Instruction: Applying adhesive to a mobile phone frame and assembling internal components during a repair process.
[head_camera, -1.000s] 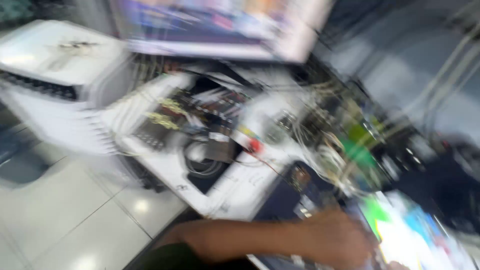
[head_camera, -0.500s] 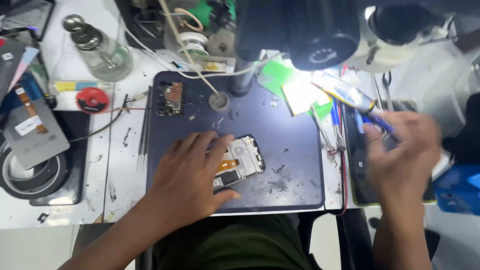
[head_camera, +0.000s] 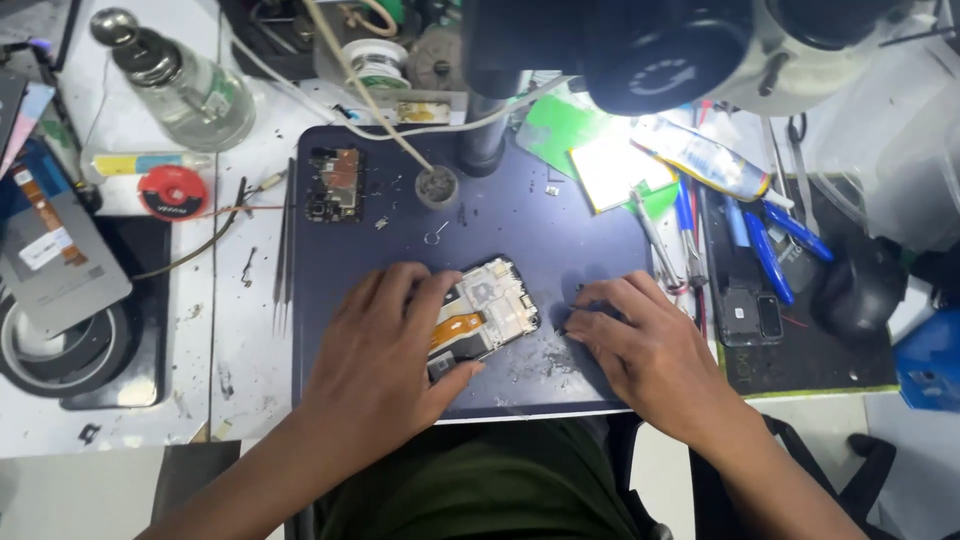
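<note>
Two hands (head_camera: 385, 365) flank opened phone (head_camera: 485, 312); tweezers (head_camera: 284, 250), bottle (head_camera: 185, 85) nearby

Grey screen panel (head_camera: 55, 262), white label, far left of left fingers. Printed tube (head_camera: 700, 158) above right fingers.

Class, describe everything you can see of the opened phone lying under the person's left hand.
The opened phone lies flat and slanted on the dark blue mat, back cover off. Its pale frame shows grey metal shields, an orange flex ribbon and a dark empty bay. The left hand covers its lower-left part, fingers on the frame and thumb by its lower edge. The right hand rests on the mat beside it, not touching.
</note>
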